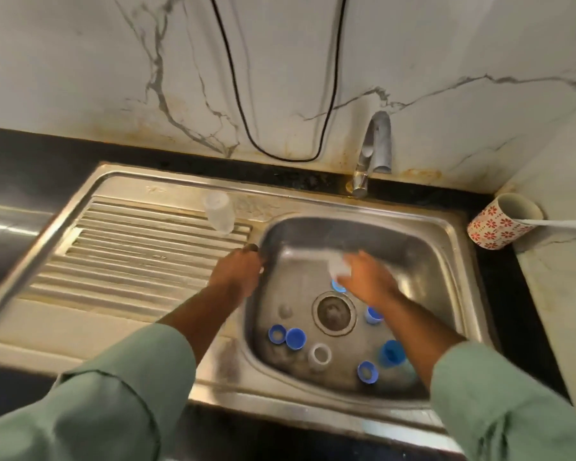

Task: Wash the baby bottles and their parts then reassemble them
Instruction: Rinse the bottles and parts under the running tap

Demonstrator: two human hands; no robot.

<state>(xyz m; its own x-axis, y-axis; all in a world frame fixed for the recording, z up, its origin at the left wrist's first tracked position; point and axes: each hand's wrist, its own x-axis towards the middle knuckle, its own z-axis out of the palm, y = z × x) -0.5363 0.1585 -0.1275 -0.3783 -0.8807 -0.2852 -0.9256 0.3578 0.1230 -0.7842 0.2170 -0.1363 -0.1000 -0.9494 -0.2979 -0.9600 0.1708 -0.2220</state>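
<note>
Marble-walled kitchen, steel sink [446, 227] in black counter [20, 154], right hand [366, 277] gripping clear bottle [339, 266], blue caps [295, 338] nearer the person, left hand [238, 272] curled on basin edge, grip unclear.

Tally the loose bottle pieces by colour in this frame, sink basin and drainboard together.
Blue pieces in the sink basin: 6, at
Clear or white pieces: 3: bottle on the drainboard, ring in the basin, bottle in the right hand
Total: 9
</note>
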